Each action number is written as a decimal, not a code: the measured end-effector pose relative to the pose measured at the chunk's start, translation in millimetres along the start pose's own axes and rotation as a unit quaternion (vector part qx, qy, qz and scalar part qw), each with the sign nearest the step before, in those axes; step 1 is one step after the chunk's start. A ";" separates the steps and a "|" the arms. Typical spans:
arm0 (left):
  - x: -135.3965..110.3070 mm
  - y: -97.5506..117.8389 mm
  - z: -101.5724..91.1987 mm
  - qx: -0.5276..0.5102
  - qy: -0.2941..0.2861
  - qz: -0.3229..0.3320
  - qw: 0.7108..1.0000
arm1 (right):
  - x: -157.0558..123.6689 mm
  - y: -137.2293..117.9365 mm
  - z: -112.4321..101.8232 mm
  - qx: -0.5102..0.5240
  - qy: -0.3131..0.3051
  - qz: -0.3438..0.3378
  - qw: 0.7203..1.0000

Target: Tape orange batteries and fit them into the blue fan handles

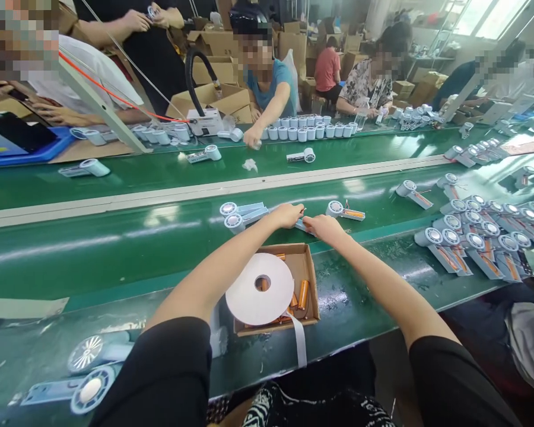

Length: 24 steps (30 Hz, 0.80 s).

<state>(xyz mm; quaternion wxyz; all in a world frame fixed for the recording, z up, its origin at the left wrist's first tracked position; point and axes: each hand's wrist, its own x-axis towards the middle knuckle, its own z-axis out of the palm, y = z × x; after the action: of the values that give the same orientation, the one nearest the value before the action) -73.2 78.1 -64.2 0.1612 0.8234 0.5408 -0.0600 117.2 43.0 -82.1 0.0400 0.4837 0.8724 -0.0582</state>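
My left hand [290, 216] and my right hand [323, 228] meet over the green belt with their fingers pinched. Between them shows a bit of a light-blue handheld fan [301, 226], mostly hidden; my right fingers close on its handle. What my left fingertips pinch is too small to make out. Left of my hands, two handheld fans [234, 222] lie side by side. To the right lies a handheld fan with an orange battery in its open handle [355, 214]. Nearer me stands a cardboard box [312, 279] with orange batteries [303, 295] and a white tape roll [244, 290] on top.
Several handheld fans [471, 240] crowd the right side. Two fan parts [89, 389] lie at the front left. A pale rail [160, 197] divides the belts. Across it, a co-worker's hand [253, 137] reaches down beside rows of fan heads [302, 134]. Other people sit beyond.
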 end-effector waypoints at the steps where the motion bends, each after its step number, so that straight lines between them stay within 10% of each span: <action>1: 0.9 2.5 -0.2 -0.006 0.005 -0.004 1.000 | 2.8 -2.3 -0.8 0.000 -0.006 0.000 1.000; 7: -26.5 24.5 -13.7 -0.037 0.072 -0.016 0.997 | 11.8 -4.2 -7.3 0.023 -0.019 -0.005 1.000; 13: -179.3 21.7 11.2 -0.037 0.034 0.139 0.989 | -0.5 7.2 20.8 0.168 0.069 0.016 0.983; 17: -259.1 18.2 42.0 0.018 0.026 0.113 0.993 | -4.4 10.9 42.4 0.279 0.130 0.083 0.948; 24: -272.7 16.0 55.0 0.041 0.052 0.023 0.998 | -12.3 25.9 25.7 0.374 0.171 0.146 0.900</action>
<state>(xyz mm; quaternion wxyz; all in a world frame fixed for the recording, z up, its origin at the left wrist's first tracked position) -165.8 -183.4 -38.2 0.1003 0.8436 0.5263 -0.0352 146.0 42.6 -107.5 -0.2859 0.5878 0.6992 -0.2896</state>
